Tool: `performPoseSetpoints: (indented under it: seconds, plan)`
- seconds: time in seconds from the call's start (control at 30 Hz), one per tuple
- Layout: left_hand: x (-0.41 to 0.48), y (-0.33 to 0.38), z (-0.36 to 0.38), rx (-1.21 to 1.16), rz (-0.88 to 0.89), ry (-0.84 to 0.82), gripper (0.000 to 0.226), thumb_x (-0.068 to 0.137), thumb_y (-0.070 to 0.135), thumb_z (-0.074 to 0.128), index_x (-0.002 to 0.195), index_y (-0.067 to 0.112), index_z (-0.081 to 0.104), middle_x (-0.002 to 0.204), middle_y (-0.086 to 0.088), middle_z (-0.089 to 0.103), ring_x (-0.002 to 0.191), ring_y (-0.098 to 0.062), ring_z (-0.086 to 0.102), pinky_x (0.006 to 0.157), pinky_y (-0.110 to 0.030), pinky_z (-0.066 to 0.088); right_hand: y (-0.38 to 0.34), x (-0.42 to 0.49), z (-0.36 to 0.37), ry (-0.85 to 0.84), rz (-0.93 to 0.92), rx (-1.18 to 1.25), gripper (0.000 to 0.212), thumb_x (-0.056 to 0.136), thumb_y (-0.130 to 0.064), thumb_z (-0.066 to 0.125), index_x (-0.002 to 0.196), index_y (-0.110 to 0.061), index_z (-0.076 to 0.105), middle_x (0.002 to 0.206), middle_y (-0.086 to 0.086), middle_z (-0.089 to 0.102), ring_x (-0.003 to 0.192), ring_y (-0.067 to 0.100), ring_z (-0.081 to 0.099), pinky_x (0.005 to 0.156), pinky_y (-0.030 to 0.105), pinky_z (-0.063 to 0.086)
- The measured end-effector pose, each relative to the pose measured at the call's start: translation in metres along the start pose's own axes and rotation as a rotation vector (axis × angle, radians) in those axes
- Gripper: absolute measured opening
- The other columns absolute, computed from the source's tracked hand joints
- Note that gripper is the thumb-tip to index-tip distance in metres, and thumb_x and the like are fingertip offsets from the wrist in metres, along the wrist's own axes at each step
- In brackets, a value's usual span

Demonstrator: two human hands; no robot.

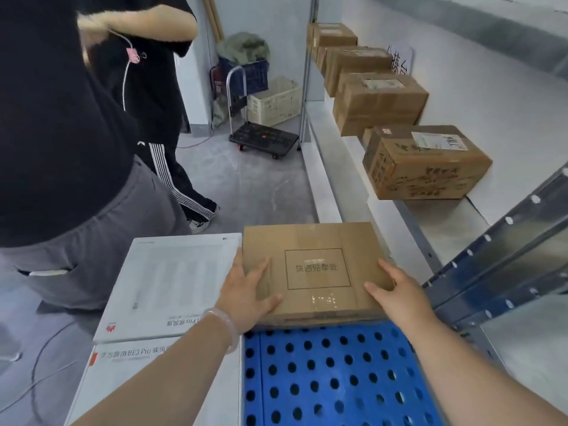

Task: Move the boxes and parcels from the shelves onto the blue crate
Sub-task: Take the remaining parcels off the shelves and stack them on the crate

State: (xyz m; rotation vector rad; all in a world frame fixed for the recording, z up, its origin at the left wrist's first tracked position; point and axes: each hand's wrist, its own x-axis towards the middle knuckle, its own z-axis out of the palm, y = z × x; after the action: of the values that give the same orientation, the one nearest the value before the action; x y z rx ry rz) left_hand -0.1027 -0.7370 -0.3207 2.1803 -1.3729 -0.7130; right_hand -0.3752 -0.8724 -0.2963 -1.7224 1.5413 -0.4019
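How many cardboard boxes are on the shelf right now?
4, in a row along the shelf: nearest box, second box, third box, farthest box. Edges behind some suggest more are hidden.

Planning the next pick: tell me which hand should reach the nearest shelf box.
Right, probably. The nearest shelf box stands up and right of the right hand; the left hand rests on the other side of the flat carton, beside the white boxes.
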Motion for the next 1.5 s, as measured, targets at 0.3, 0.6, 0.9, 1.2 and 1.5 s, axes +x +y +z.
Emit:
performPoseSetpoints:
  seconds: [0.3, 0.6, 0.9, 1.2, 1.5]
  plan:
    - [0.003, -0.003, -0.001, 0.175, -0.08, -0.007, 0.081, 0.078, 0.075, 0.047, 0.145, 0.056, 0.007, 0.158, 0.006, -0.017, 0.144, -0.026, 0.011, 0.118, -0.043, 0.016, -0.004, 0.011, 0.009, -0.034, -0.025, -0.065, 0.068, 0.093, -0.039, 0.058, 0.15, -0.039, 0.022, 0.153, -0.003, 0.033, 0.136, 0.021, 0.036, 0.106, 0.041, 0.036]
    - [-0.005, 0.009, -0.006, 0.327, -0.135, 0.0, 0.079, 0.08, 0.078, 0.037, 0.146, 0.054, 0.002, 0.159, 0.0, -0.014, 0.144, -0.027, 0.008, 0.118, -0.046, 0.014, -0.005, 0.002, 0.005, -0.068, -0.065, -0.235, 0.076, 0.092, -0.054, 0.051, 0.152, -0.04, 0.006, 0.16, -0.004, 0.011, 0.142, 0.024, 0.024, 0.111, 0.049, 0.031]
    - [-0.062, 0.05, 0.01, 0.525, 0.024, 0.064, 0.078, 0.082, 0.078, 0.024, 0.148, 0.047, -0.007, 0.16, 0.003, -0.014, 0.146, -0.021, -0.01, 0.115, -0.051, -0.007, 0.007, -0.077, -0.003, -0.014, -0.282, -0.468, 0.099, 0.077, -0.076, 0.051, 0.148, -0.046, -0.011, 0.161, -0.008, -0.005, 0.147, 0.02, 0.003, 0.115, 0.04, 0.007]
    - [-0.152, 0.126, 0.057, 0.622, 0.278, 0.057, 0.085, 0.084, 0.075, 0.036, 0.149, 0.044, -0.01, 0.16, 0.001, -0.015, 0.147, -0.022, -0.012, 0.116, -0.054, -0.004, 0.056, -0.183, -0.046, 0.051, -0.348, -0.697, 0.109, 0.072, -0.085, 0.043, 0.148, -0.038, -0.018, 0.159, -0.001, -0.021, 0.146, 0.02, -0.015, 0.116, 0.043, -0.007]
    - [-0.239, 0.213, 0.065, 0.633, 0.721, 0.089, 0.086, 0.083, 0.074, 0.039, 0.149, 0.044, -0.007, 0.161, 0.001, -0.008, 0.147, -0.023, -0.007, 0.116, -0.053, -0.005, 0.075, -0.325, -0.111, 0.308, -0.234, -0.721, 0.101, 0.079, -0.074, 0.048, 0.152, -0.035, -0.011, 0.161, 0.001, -0.013, 0.147, 0.019, -0.014, 0.118, 0.044, -0.007]
